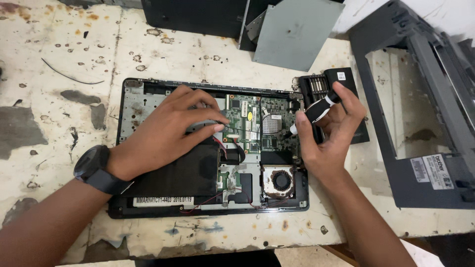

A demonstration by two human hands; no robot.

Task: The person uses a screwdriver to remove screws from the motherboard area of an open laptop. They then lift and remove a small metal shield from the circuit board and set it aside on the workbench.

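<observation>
- Head view looks down on a worn, paint-chipped worktop (59, 54) with rust-coloured spots and dark patches.
- Surroundings: a grey metal plate (297, 32) lies at the top edge, partly over a black panel (198, 17). A grey plastic printer frame (425, 113) occupies the right side, well apart from the hands. A black bit case (346, 81) sits just beside the laptop's right edge, partly hidden behind the right hand. A thin dark wire (69, 75) lies loose at upper left.
- Obstruction: the left hand and its forearm cover much of the laptop's left half.
- Opened laptop base (133, 99) lies flat at the centre of the worktop, bottom cover off. Exposed are a green circuit board (252, 123), a black battery pack (188, 173) with a white label, and a round cooling fan (281, 180) at lower right; red and black wires run along the lower edge.
- Left hand (168, 128), a dark watch (96, 168) on its wrist, rests on the base; its fingers are pressed together, the tips touching the board's left edge.
- Right hand (326, 133) has its fingers curled, pinching a black-and-white screwdriver (316, 111); the tip points down-left toward the board's right part.
</observation>
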